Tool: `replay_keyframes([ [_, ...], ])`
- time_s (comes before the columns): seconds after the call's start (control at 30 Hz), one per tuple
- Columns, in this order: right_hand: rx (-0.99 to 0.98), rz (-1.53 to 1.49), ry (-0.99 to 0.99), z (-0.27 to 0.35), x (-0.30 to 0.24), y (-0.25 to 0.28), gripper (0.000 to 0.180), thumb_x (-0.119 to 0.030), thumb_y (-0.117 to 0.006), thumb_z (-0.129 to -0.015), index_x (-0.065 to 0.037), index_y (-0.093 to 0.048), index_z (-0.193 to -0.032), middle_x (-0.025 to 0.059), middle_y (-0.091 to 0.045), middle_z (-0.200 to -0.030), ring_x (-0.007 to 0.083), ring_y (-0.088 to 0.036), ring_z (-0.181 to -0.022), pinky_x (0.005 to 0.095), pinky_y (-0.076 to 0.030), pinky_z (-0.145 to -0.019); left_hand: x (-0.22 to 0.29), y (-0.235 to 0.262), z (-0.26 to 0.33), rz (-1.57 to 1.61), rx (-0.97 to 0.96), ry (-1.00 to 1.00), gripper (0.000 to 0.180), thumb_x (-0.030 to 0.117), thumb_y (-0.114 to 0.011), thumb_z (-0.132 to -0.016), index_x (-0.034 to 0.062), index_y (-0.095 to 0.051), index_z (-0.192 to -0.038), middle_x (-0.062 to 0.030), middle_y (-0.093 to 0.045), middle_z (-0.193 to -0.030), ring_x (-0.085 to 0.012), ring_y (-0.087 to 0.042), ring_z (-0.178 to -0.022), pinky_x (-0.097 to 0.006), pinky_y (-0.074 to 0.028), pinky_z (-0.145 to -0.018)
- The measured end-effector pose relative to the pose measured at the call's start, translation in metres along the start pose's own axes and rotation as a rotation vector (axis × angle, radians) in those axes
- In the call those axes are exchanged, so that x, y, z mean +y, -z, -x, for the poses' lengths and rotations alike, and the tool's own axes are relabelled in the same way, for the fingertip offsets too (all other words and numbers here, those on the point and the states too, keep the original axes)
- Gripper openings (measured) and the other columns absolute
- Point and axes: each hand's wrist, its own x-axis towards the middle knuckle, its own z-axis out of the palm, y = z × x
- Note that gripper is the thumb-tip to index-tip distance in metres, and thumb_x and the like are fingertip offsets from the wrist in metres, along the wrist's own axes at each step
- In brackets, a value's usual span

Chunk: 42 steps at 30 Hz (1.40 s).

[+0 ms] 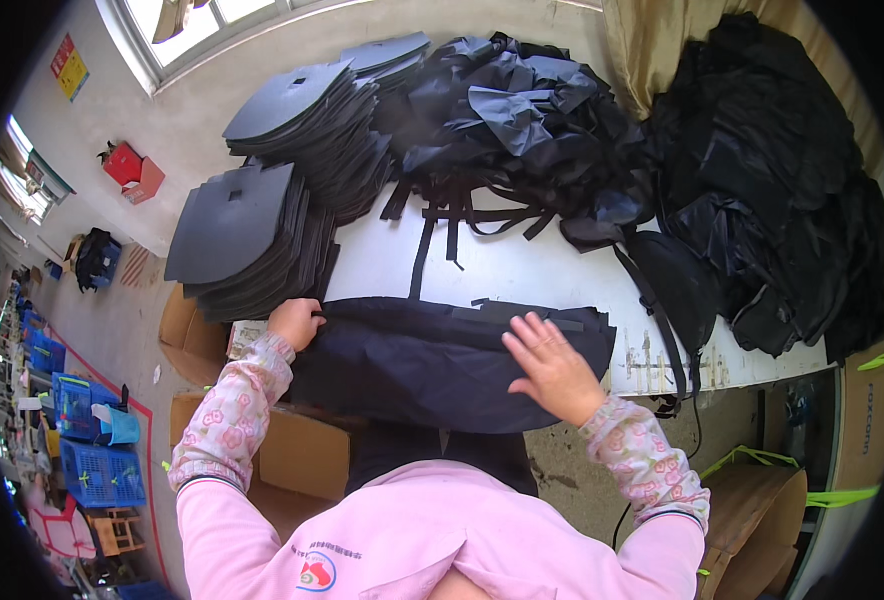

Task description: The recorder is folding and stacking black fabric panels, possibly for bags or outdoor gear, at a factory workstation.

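A black fabric piece (422, 360), which looks like an unfinished bag, lies along the front edge of the white table and hangs partly over it. At its upper left corner, my left hand (296, 324) is closed with the fingertips on the cloth. My right hand (554, 368) is open, palm down with fingers stretched, over the right part of the same piece. Near its upper right edge runs a dark strip (532, 312). A black strap (423, 255) reaches from the fabric's far edge toward a pile behind. The underside of the piece is hidden.
Stacks of dark grey foam panels (232, 220) stand left of the white table (372, 255). A heap of black fabric (532, 110) with straps lies behind. Black bags (762, 180) pile up at right. Cardboard boxes (302, 455) stand below left, another box (752, 510) below right.
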Motion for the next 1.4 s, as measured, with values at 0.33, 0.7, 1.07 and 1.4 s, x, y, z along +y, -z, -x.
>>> replay_keyframes([
  [0.33,-0.251,0.051,-0.016,0.002,0.021,-0.045,0.085,-0.062,-0.052,-0.089,-0.010,-0.031,-0.153,0.0128,-0.026,-0.160,0.0317,-0.022,-0.148,0.0471,-0.016,-0.121,-0.031,0.001,0.003,0.045,-0.020,0.002,0.024,0.027,-0.071,-0.082,0.0094,-0.073,-0.099,-0.0181,-0.070,-0.095,-0.0383,-0.066,-0.093,-0.047,-0.052,-0.082],
  [0.7,-0.294,0.090,0.014,-0.048,-0.005,0.007,0.081,-0.039,-0.074,-0.082,-0.008,-0.038,-0.148,0.0148,-0.038,-0.153,0.0327,-0.032,-0.143,0.0468,-0.025,-0.118,-0.018,0.112,0.055,0.496,-0.331,0.013,0.033,0.025,-0.077,-0.085,-0.0045,-0.064,-0.080,-0.0087,-0.064,-0.065,-0.0112,-0.057,-0.057,-0.029,-0.048,-0.056],
  [1.07,0.059,-1.276,-0.277,-0.127,-0.055,-0.015,0.017,-0.008,-0.065,-0.092,0.001,-0.065,-0.107,0.0060,-0.070,-0.084,0.0096,-0.065,-0.070,0.0224,-0.052,-0.066,0.037,0.140,0.040,0.180,0.598,-0.403,0.048,0.024,-0.083,-0.075,0.0035,-0.064,-0.114,-0.0129,-0.065,-0.105,-0.0238,-0.063,-0.089,-0.035,-0.051,-0.078],
  [1.4,0.081,-1.171,-0.339,-0.126,-0.058,-0.027,0.014,-0.013,-0.068,-0.092,-0.001,-0.067,-0.100,0.0031,-0.064,-0.070,0.0069,-0.056,-0.054,0.0221,-0.046,-0.052,-0.038,0.146,0.031,0.196,0.540,-0.190,0.041,0.015,-0.069,-0.084,0.0082,-0.062,-0.124,-0.0210,-0.068,-0.106,-0.0390,-0.066,-0.098,-0.042,-0.053,-0.085],
])
